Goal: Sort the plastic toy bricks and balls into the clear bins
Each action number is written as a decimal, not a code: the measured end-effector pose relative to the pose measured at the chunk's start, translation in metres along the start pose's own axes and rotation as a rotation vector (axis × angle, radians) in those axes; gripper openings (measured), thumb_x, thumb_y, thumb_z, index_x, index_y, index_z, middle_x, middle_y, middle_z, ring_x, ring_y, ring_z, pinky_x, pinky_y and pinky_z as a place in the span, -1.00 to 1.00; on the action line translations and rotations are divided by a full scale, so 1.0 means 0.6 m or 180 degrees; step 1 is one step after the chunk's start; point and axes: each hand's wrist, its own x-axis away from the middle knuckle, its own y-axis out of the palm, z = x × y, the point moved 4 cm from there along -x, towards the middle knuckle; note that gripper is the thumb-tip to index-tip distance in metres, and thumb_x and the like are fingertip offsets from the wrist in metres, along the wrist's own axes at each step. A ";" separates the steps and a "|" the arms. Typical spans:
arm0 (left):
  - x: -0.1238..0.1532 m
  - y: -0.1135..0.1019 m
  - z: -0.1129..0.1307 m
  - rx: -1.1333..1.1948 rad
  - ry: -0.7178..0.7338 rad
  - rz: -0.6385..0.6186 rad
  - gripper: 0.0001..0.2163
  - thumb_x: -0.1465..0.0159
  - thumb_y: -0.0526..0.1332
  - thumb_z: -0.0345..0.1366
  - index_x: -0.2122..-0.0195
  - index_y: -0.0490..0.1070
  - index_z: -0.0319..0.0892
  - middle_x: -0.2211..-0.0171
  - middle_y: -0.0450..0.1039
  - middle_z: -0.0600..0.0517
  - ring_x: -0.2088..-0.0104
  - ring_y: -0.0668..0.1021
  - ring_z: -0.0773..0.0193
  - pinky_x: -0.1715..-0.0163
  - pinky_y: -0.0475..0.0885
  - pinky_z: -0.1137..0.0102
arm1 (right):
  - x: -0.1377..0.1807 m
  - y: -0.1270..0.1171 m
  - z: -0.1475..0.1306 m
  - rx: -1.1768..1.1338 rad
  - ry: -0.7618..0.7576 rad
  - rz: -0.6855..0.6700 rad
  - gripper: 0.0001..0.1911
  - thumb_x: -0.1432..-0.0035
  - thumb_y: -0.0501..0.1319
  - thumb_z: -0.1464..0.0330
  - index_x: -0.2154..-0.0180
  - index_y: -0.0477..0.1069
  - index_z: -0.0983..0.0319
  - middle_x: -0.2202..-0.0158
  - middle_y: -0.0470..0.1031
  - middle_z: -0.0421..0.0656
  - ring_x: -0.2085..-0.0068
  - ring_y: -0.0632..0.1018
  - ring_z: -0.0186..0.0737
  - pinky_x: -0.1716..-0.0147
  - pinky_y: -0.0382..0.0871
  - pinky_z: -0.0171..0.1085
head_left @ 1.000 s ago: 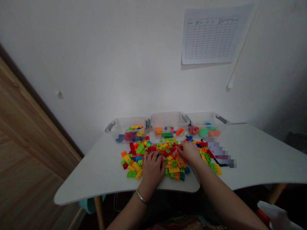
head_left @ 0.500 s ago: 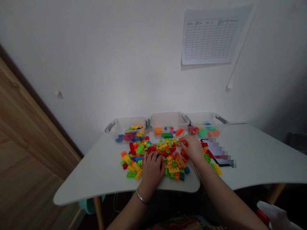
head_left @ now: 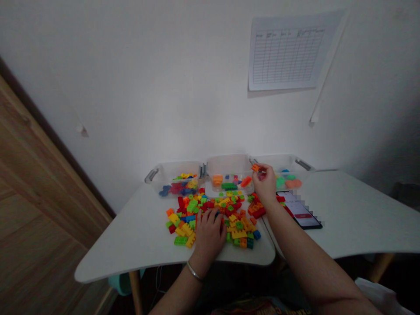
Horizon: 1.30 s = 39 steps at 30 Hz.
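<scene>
A heap of coloured plastic bricks [head_left: 213,216] lies on the white table [head_left: 138,238] in front of me. My right hand [head_left: 265,183] is raised over the back of the heap, next to the middle clear bin [head_left: 229,168], and pinches a small orange brick [head_left: 255,167] between its fingertips. My left hand [head_left: 208,232] rests palm down on the near part of the heap, fingers slightly curled over the bricks. A thin bracelet [head_left: 194,271] circles the left wrist.
Three clear bins with grey handles stand in a row against the wall: the left bin [head_left: 173,177], the middle one, the right bin [head_left: 288,168], each holding some bricks. A phone [head_left: 302,211] lies right of the heap. A printed sheet [head_left: 288,52] hangs on the wall.
My right hand has lifted off the heap with an orange brick and moved back toward the bins. The left hand has stayed on the bricks.
</scene>
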 end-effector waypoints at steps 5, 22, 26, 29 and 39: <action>0.000 -0.002 0.001 0.0020 0.0005 0.0014 -0.79 -0.23 0.17 -0.32 0.12 0.49 -0.09 -0.02 0.48 -0.05 -0.06 0.44 0.01 -0.22 0.14 -0.11 | -0.018 0.033 0.006 0.0188 -0.0029 -0.0144 -0.71 -0.13 0.09 0.28 0.12 0.35 0.25 0.12 0.48 -0.01 0.11 0.45 -0.13 0.07 0.31 -0.18; 0.000 -0.002 0.001 0.0011 0.0040 0.0007 -0.77 -0.23 0.17 -0.31 0.10 0.48 -0.09 -0.02 0.48 -0.06 -0.06 0.43 0.00 -0.22 0.15 -0.09 | -0.041 0.069 0.010 0.1176 0.0299 -0.0925 -0.69 -0.14 0.16 0.25 0.08 0.44 0.19 0.11 0.58 -0.11 0.08 0.51 -0.11 -0.02 0.20 -0.11; 0.000 -0.002 0.001 -0.0001 0.0026 -0.0006 -0.77 -0.22 0.18 -0.31 0.10 0.49 -0.09 -0.03 0.48 -0.05 -0.07 0.43 0.01 -0.22 0.14 -0.09 | -0.041 0.065 0.011 0.1155 0.0286 -0.0893 -0.70 -0.13 0.18 0.24 0.10 0.46 0.18 0.11 0.58 -0.13 0.09 0.52 -0.10 -0.01 0.22 -0.11; -0.001 -0.001 0.001 -0.0002 0.0022 -0.0018 -0.77 -0.22 0.18 -0.32 0.10 0.48 -0.09 -0.03 0.48 -0.05 -0.07 0.43 0.02 -0.22 0.14 -0.09 | -0.040 0.063 0.011 0.1143 0.0298 -0.0946 -0.70 -0.13 0.19 0.26 0.09 0.46 0.17 0.10 0.58 -0.12 0.08 0.52 -0.09 -0.01 0.24 -0.10; 0.000 -0.002 0.000 0.0020 -0.0003 -0.0018 -0.78 -0.24 0.17 -0.32 0.11 0.49 -0.10 -0.03 0.48 -0.05 -0.06 0.44 0.01 -0.22 0.15 -0.09 | -0.011 0.006 -0.010 0.0152 -0.0337 -0.0517 -0.70 -0.16 0.13 0.20 0.16 0.46 0.22 0.11 0.54 -0.04 0.04 0.46 -0.06 -0.02 0.28 -0.10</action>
